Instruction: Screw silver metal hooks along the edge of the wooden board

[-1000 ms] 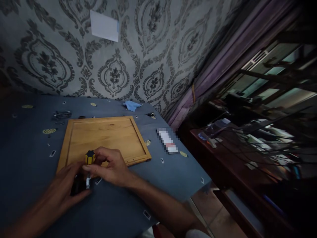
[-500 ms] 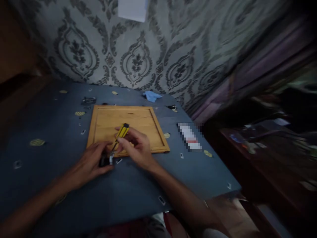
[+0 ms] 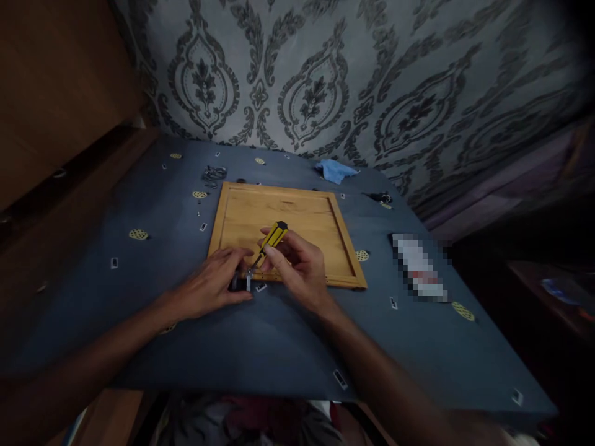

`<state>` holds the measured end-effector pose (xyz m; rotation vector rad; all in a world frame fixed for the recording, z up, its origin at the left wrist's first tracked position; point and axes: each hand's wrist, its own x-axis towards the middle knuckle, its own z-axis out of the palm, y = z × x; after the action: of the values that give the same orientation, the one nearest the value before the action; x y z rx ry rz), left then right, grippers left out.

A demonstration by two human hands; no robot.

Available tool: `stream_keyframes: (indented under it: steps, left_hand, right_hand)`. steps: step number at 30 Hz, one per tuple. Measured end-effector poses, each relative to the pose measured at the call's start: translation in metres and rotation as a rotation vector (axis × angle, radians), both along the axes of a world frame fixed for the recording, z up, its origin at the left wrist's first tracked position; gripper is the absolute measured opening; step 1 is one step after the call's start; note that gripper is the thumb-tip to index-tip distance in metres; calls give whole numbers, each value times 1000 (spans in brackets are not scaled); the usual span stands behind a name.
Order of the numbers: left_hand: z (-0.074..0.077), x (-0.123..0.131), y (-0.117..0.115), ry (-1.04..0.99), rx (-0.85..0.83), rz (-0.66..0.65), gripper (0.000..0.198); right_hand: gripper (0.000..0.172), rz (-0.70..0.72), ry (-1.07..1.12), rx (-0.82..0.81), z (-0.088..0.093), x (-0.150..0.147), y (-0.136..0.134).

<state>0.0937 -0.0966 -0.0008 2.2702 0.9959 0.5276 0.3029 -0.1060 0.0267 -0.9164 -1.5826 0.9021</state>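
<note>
My right hand (image 3: 300, 263) pinches a yellow-and-black screwdriver (image 3: 274, 236) by its handle, which slants up to the right. The metal shaft points down toward a small black object with a shiny metal end (image 3: 240, 282). My left hand (image 3: 216, 279) has its fingers and thumb around that object and steadies it; its exact kind cannot be made out. Both hands are at the near edge of a framed wooden panel (image 3: 288, 214), which lies flat on the table. Whether the screwdriver tip touches the metal end is hard to tell.
The blue-grey patterned tablecloth (image 3: 260, 347) covers the table. A blue cloth (image 3: 335, 171) and a small dark item (image 3: 379, 197) lie at the back right, a dark coiled cable (image 3: 214, 173) at the back left. A blurred-out flat object (image 3: 418, 266) lies right. Patterned wallpaper rises behind.
My view has turned left, so the whole scene sits further right. Both hands keep their hold on the screwdriver and the black object, in nearly the same place by the panel.
</note>
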Motion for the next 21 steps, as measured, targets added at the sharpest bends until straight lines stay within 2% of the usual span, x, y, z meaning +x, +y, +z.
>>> stream_keyframes:
  steps: [13,21]
  left_hand:
    - [3,1,0,23,-18,8,51]
    - [7,2,0,16,-26,-7,47]
  right_hand:
    - [20,6,-1,-7,-1,-3,0]
    - [32,25,27,-106,4,-3,-1]
